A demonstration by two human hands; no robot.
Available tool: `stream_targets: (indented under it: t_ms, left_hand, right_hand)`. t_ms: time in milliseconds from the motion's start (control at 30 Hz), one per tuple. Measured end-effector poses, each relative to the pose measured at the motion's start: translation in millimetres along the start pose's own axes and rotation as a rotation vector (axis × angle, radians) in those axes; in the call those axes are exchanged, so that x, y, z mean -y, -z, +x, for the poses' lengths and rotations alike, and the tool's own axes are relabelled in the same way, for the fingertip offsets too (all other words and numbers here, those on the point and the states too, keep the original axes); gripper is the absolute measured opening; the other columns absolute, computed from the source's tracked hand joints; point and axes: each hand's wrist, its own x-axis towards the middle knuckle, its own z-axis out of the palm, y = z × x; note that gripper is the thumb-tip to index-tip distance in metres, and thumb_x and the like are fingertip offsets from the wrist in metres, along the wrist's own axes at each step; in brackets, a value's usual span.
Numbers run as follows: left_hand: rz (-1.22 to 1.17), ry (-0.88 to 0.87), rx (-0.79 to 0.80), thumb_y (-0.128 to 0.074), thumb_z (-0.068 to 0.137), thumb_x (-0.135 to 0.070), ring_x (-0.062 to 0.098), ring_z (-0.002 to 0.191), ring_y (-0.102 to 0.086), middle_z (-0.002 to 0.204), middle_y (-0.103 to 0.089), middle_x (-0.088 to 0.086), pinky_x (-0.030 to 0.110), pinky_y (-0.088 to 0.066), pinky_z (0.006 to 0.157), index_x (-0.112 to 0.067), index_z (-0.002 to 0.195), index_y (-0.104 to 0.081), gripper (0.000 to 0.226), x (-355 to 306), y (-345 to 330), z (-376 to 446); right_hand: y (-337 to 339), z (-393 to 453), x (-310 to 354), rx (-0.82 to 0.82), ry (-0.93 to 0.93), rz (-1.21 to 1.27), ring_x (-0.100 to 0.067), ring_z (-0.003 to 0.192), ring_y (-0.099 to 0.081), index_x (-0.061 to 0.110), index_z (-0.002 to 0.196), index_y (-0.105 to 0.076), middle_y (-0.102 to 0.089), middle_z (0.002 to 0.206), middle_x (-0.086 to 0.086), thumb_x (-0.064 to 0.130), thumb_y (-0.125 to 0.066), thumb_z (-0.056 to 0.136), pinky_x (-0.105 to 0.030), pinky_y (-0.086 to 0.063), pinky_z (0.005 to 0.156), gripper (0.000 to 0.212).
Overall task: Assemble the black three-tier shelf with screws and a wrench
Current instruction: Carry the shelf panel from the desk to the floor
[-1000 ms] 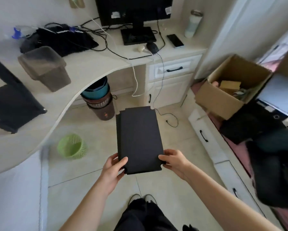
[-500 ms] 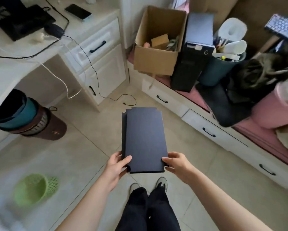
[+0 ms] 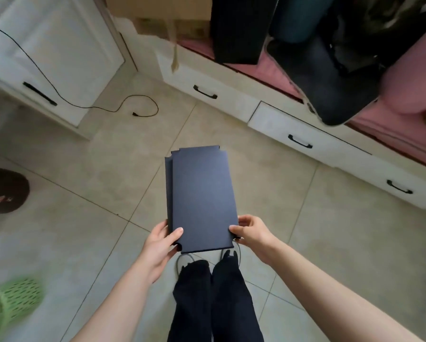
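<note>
A flat black shelf panel [image 3: 202, 196] with notched corners is held out level in front of me above the tiled floor. A second dark panel edge shows just under its left side. My left hand [image 3: 162, 240] grips the near left corner, thumb on top. My right hand [image 3: 251, 230] pinches the near right corner, thumb on the top face. No screws or wrench are in view.
White drawers [image 3: 303, 141] with black handles run along the right under a pink cushion with dark items. A white cabinet [image 3: 54, 53] stands at the left, with a black cable [image 3: 137, 112] on the floor. A green basket [image 3: 12, 304] sits at lower left. My legs and shoes [image 3: 214, 287] are below.
The view has swung right and downward, from the desk to the floor and drawers. Both hands keep the same grip on the panel.
</note>
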Motion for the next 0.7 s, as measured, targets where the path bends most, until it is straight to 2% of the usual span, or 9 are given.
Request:
stream_targets:
  t_ms: [200,300,367,467,500,633,700]
  left_hand:
    - [0.040,0.035,-0.013,-0.066,0.095,-0.007,0.011,0.110,-0.064,0.130,-0.064,-0.007,0.030,-0.051,0.086,-0.016,0.148,-0.041,0.060,51.6,-2.8,122.4]
    - [0.041,0.047,-0.021,-0.067,0.095,-0.007,0.013,0.110,-0.064,0.137,-0.062,-0.003,0.029,-0.051,0.085,-0.014,0.150,-0.039,0.062,72.6,-3.0,181.8]
    - [0.048,0.054,-0.034,-0.067,0.095,-0.007,0.016,0.110,-0.064,0.133,-0.063,-0.004,0.029,-0.052,0.084,-0.013,0.151,-0.037,0.063,83.0,-1.8,216.8]
    - [0.064,0.071,-0.035,-0.067,0.095,-0.007,0.021,0.113,-0.064,0.128,-0.063,-0.003,0.032,-0.052,0.088,-0.011,0.151,-0.037,0.063,94.2,1.8,267.9]
    - [0.069,0.076,-0.030,-0.066,0.095,-0.006,0.021,0.112,-0.064,0.129,-0.063,-0.001,0.031,-0.053,0.087,-0.010,0.151,-0.037,0.063,96.2,2.3,283.7]
    - [0.065,0.078,-0.032,-0.064,0.095,-0.002,0.012,0.092,-0.067,0.109,-0.066,-0.005,0.019,-0.055,0.059,-0.009,0.148,-0.038,0.059,99.1,1.7,339.9]
    - [0.067,0.070,-0.031,-0.064,0.096,-0.002,0.012,0.093,-0.067,0.109,-0.065,-0.005,0.021,-0.055,0.062,-0.009,0.149,-0.038,0.059,101.5,2.3,365.0]
  right_hand:
    - [-3.4,127.5,-55.5,-0.023,-0.034,-0.031,-0.024,0.095,-0.063,0.011,0.098,-0.058,-0.065,0.104,-0.009,0.003,-0.064,0.092,-0.044,-0.052,0.094,0.011]
    - [-8.0,189.7,-76.7,-0.031,-0.069,-0.031,-0.026,0.101,-0.063,0.002,0.113,-0.058,-0.064,0.116,-0.017,0.005,-0.063,0.093,-0.042,-0.051,0.095,0.021]
    - [-12.2,227.1,-86.2,-0.035,-0.089,-0.027,-0.027,0.102,-0.061,-0.003,0.121,-0.055,-0.062,0.122,-0.021,0.004,-0.062,0.094,-0.041,-0.050,0.096,0.030]
    - [-18.0,278.7,-93.7,-0.021,-0.093,-0.052,-0.026,0.099,-0.061,-0.005,0.122,-0.055,-0.061,0.125,-0.024,0.002,-0.061,0.094,-0.041,-0.049,0.096,0.029]
    - [-20.0,294.8,-94.4,-0.018,-0.089,-0.066,-0.026,0.099,-0.061,-0.005,0.121,-0.055,-0.061,0.125,-0.024,0.002,-0.061,0.094,-0.040,-0.049,0.096,0.029]
    - [-27.7,353.6,-95.1,-0.024,-0.071,-0.090,-0.027,0.102,-0.061,-0.005,0.122,-0.054,-0.061,0.123,-0.023,0.002,-0.061,0.094,-0.038,-0.050,0.096,0.030]
    - [-32.1,380.3,-96.8,-0.019,-0.064,-0.089,-0.026,0.102,-0.061,-0.005,0.123,-0.054,-0.062,0.120,-0.021,0.002,-0.061,0.095,-0.037,-0.051,0.097,0.030]
